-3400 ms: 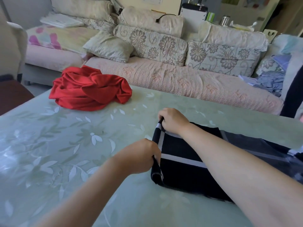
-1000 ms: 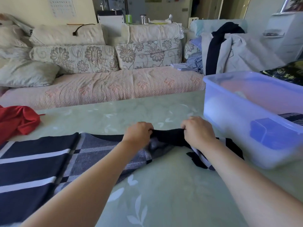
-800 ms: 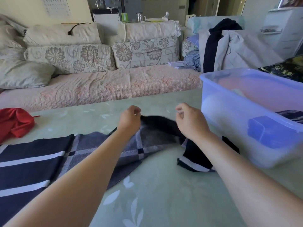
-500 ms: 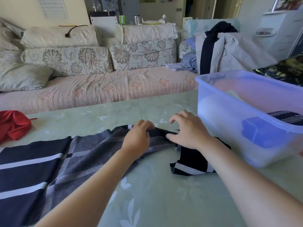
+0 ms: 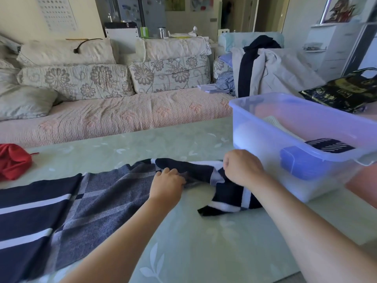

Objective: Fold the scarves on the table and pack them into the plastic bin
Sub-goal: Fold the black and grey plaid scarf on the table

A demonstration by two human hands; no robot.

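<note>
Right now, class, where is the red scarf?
In the head view, the red scarf lies bunched at the far left of the table, beyond the navy checked scarf and before the sofa.

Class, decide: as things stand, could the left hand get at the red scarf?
Probably yes, once freed: the left hand grips the navy scarf, and only that flat scarf lies between it and the red scarf on the table.

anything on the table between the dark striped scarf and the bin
Nothing visible. The bin stands open right beside the dark scarf, its right end almost at the bin's wall. The left hand and right hand grip the dark scarf.
</note>
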